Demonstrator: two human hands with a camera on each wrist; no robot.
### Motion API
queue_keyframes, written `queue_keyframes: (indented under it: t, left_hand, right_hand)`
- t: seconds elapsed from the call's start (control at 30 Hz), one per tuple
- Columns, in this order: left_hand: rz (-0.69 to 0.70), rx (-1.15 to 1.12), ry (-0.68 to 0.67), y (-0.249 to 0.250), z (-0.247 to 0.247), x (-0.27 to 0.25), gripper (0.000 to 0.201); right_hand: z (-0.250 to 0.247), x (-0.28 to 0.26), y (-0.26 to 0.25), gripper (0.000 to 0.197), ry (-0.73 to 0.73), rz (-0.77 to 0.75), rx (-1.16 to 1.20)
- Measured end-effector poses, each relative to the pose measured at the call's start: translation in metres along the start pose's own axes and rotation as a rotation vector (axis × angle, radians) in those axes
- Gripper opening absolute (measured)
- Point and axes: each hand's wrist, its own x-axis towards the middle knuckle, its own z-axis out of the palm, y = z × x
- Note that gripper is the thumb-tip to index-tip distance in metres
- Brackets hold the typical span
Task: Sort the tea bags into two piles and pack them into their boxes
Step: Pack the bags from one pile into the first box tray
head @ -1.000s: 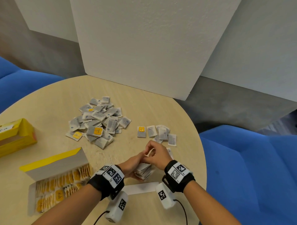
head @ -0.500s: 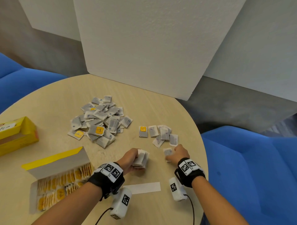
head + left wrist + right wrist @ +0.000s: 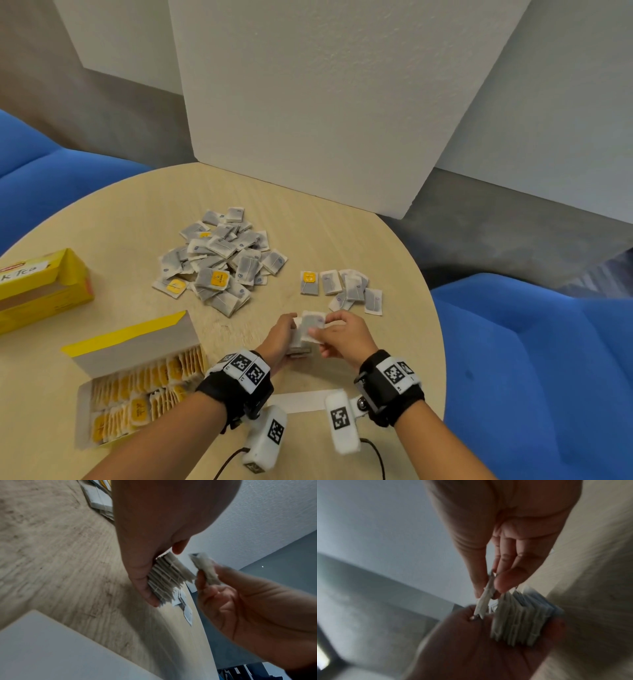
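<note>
Left hand (image 3: 279, 337) clamps a stack of grey paper tea bags (image 3: 165, 580), flat square sachets fanned edge-on, thumb on one side and fingers on the other; right hand (image 3: 342, 337) pinches a single tea bag (image 3: 312, 325) between thumb and fingertips, right against the stack's face, above the round pale wood-grain table (image 3: 120, 219); behind them a loose heap of tea bags (image 3: 222, 260), mostly grey with a few orange-tagged, and a smaller scatter (image 3: 346, 289) to its right; near left, an open cardboard box (image 3: 133, 346) packed with rows of orange-tagged bags, lid yellow-edged; further left a glossy yellow box (image 3: 41, 287), handwritten label reading "k Tea"; a white paper strip (image 3: 301, 401) lies between the wrists.
</note>
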Motion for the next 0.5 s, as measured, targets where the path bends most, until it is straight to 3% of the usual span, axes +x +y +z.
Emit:
queue_keyframes:
  t: [0.17, 0.37, 0.5]
  left_hand:
    - [-0.018, -0.03, -0.118, 0.004, 0.001, -0.008, 0.042]
    - [0.011, -0.059, -0.104, -0.001, -0.003, -0.007, 0.023]
    - [0.023, -0.095, -0.081, -0.004, -0.006, -0.004, 0.025]
  right_hand:
    - [0.017, -0.006, 0.0, 0.029, 0.041, -0.091, -0.201]
    - [0.03, -0.007, 0.011, 0.031, 0.134, -0.228, -0.36]
    - [0.021, -0.004, 0.017, 0.027, 0.206, -0.252, -0.314]
